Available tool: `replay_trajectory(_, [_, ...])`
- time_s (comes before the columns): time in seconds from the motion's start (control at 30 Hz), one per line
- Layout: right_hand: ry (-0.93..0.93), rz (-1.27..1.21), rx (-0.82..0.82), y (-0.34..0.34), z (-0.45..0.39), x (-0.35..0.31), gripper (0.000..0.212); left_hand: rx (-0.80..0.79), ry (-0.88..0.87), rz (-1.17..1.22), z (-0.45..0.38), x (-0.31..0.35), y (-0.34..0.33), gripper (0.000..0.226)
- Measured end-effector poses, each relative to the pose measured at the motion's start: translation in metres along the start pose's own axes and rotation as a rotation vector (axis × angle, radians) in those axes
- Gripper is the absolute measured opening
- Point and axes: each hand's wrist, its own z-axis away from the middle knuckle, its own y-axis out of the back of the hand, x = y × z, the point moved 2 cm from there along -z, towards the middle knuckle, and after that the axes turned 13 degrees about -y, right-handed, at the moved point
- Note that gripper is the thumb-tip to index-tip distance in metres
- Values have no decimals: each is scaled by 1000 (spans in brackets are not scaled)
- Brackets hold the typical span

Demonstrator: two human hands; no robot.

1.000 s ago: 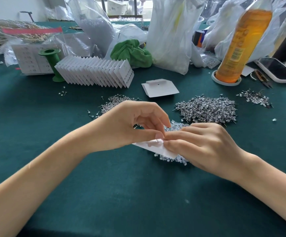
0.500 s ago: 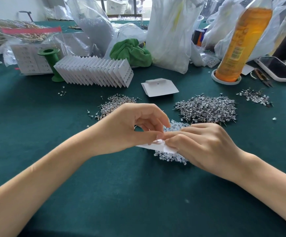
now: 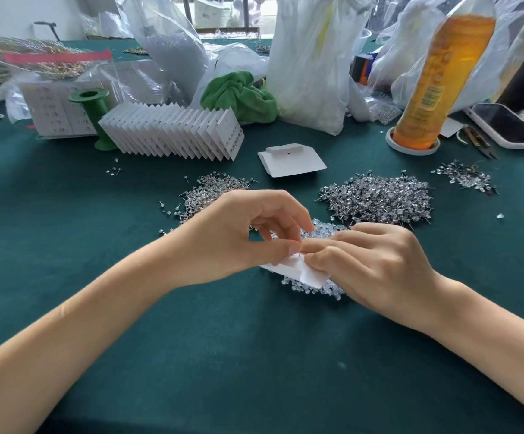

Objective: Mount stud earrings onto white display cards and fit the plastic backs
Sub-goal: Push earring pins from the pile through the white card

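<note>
Indoors, green cloth table [image 3: 254,355] — stud heaps [image 3: 376,198], plastic bags [image 3: 307,57].

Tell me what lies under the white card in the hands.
Under the white card lies a pile of clear plastic backs, showing past its edges on the green table. The left hand and right hand hide the rest.

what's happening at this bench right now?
A person is working on a white display card held over a pile of clear plastic backs on the green table. The left hand pinches the card's edge; the right hand pinches at a stud post sticking up from it. Whether a back is on cannot be seen. Stud earring piles lie just beyond, and a row of finished cards stands further back.
</note>
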Motion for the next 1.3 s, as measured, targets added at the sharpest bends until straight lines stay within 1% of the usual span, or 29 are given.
replay_trajectory(0.23, [33,39,36,0,0,-2,35,-39,10,-11,0,4,2,18])
replay_trajectory(0.47, [55,63,45,0,0,-3,28,-63,5,-37,-1,6,2,18])
replay_trajectory(0.6, [47,78,35,0,0,-3,33,-75,-6,-46,-1,5,1,17])
replay_trajectory(0.87, [72,132,-13,0,0,-6,29,-148,20,-127,-7,-4,1,21])
replay_trajectory(0.97, [79,148,-7,1,-3,-4,28,-110,12,-134,-8,-5,1,22])
replay_trajectory(1.03, [4,62,38,4,-6,0,22,-31,-30,-61,-8,0,5,20])
replay_trajectory(1.1, [-109,-65,84,6,-8,4,16,150,-85,-20,-7,4,13,17])
replay_trajectory(1.17, [-223,-179,88,6,-7,5,6,319,-150,-111,-4,5,17,16])
replay_trajectory(1.2, [-298,-224,81,6,-6,6,4,347,-190,-196,-2,6,17,18])
replay_trajectory(1.23, [-393,-263,71,5,-5,8,10,332,-228,-296,-1,6,14,25])
replay_trajectory(1.3, [-636,-364,61,5,-4,10,15,207,-298,-517,3,2,5,53])
